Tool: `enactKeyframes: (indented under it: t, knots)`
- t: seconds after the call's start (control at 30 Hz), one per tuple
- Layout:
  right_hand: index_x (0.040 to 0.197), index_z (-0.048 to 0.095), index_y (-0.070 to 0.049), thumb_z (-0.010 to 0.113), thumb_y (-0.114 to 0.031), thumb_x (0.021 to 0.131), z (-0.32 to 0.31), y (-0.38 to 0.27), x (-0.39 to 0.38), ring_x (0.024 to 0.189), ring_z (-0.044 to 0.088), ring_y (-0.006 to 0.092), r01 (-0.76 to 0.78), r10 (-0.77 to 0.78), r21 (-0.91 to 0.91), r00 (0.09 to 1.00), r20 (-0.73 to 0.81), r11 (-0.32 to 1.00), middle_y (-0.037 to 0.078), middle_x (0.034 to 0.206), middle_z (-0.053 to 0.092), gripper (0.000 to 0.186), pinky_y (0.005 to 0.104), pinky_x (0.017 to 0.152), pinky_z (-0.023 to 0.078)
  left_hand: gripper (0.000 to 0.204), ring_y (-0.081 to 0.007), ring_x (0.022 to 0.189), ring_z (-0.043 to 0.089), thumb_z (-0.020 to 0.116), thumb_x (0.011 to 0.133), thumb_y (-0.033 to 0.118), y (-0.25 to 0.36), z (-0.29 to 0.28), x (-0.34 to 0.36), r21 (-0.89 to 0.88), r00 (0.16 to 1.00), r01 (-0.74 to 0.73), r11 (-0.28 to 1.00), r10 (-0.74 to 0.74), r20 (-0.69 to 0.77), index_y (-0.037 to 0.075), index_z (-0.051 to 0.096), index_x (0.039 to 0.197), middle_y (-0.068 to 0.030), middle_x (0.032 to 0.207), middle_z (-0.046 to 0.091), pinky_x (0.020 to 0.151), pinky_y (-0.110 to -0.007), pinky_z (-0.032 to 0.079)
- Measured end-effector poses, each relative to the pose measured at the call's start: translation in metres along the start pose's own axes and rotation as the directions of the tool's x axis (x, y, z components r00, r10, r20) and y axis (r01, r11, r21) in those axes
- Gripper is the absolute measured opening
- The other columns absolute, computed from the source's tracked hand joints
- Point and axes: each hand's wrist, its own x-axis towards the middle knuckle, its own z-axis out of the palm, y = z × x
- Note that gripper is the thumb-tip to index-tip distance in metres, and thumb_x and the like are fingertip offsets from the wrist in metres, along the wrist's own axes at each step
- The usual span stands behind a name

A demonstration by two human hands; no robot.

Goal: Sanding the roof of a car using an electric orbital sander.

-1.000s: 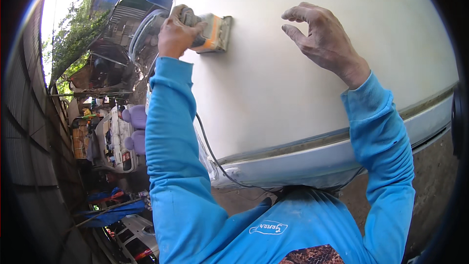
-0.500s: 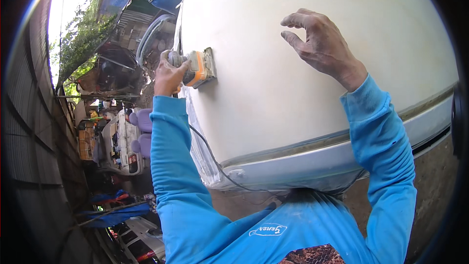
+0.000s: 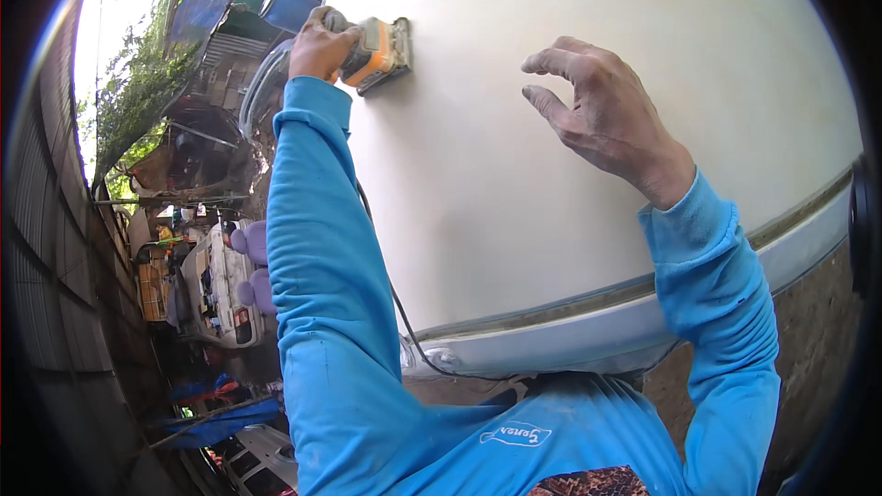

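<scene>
My left hand (image 3: 323, 46) is closed around the body of an orange and grey electric sander (image 3: 375, 53). The sander's flat pad rests against the pale, dusty car roof (image 3: 487, 193), near its far left edge. From the sander a dark cord (image 3: 404, 317) runs back along my left sleeve and over the roof's near edge. To the right, my right hand (image 3: 611, 115) hovers over or lies lightly on the roof, thumb and fingers apart, holding nothing. Whether its palm touches the surface cannot be told.
A groove with a bluish rail (image 3: 542, 324) borders the roof's near side. Off to the left are blue barrels (image 3: 292, 7), purple seats (image 3: 257, 253), a pale vehicle part (image 3: 220, 285) and a corrugated metal wall (image 3: 55, 248).
My left hand has pushed the sander farther away along the roof's left side. My right hand keeps its pose, appearing slightly lower in the picture.
</scene>
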Motion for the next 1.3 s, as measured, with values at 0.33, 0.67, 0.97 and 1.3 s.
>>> enactKeyframes:
  t: [0.33, 0.67, 0.97, 1.3]
  knots:
    - [0.106, 0.075, 0.002, 0.071, -0.014, 0.093, 0.003, 0.001, -0.001, 0.088, 0.071, 0.0309, 0.01, -0.01, 0.004, 1.0, 0.002, 1.0, 0.015, 0.098, 0.073, 0.021, 0.0401, 0.086, 0.058, 0.081, -0.035, 0.123, 0.064, 0.081, 0.077, 0.034, -0.101, -0.012, -0.041, -0.061, 0.941, 0.338, 0.939, -0.337, 0.024, 0.002, 0.053, 0.145, -0.0257, 0.136, 0.062, 0.104, -0.039, 0.051]
    - [0.107, 0.074, 0.002, 0.071, -0.015, 0.094, 0.007, 0.001, 0.0, 0.083, 0.07, 0.0302, 0.027, -0.027, -0.016, 0.999, 0.029, 1.0, 0.014, 0.097, 0.072, 0.022, 0.0409, 0.084, 0.057, 0.079, -0.0381, 0.128, 0.061, 0.08, 0.079, 0.039, -0.052, -0.015, -0.073, 0.046, 0.987, 0.163, 0.986, -0.163, -0.006, 0.002, 0.054, 0.143, -0.027, 0.136, 0.062, 0.108, -0.041, 0.047]
    - [0.106, 0.075, 0.003, 0.072, -0.014, 0.092, 0.003, 0.002, 0.0, 0.083, 0.07, 0.0301, 0.025, -0.025, -0.004, 0.999, -0.029, 1.0, 0.015, 0.097, 0.072, 0.021, 0.0403, 0.081, 0.058, 0.077, -0.033, 0.124, 0.064, 0.081, 0.076, 0.034, -0.002, 0.002, -0.006, 0.043, 0.997, 0.079, 0.996, -0.078, -0.027, 0.005, 0.055, 0.143, -0.022, 0.135, 0.064, 0.105, -0.038, 0.05]
    - [0.105, 0.076, 0.002, 0.073, -0.014, 0.092, 0.003, 0.004, 0.0, 0.08, 0.072, 0.0278, 0.04, -0.04, -0.016, 0.999, -0.021, 0.999, 0.014, 0.095, 0.073, 0.021, 0.0383, 0.081, 0.06, 0.08, -0.032, 0.121, 0.067, 0.08, 0.079, 0.039, -0.045, 0.004, -0.001, 0.031, 0.969, 0.246, 0.969, -0.245, -0.021, 0.007, 0.052, 0.147, -0.0209, 0.135, 0.066, 0.105, -0.038, 0.051]
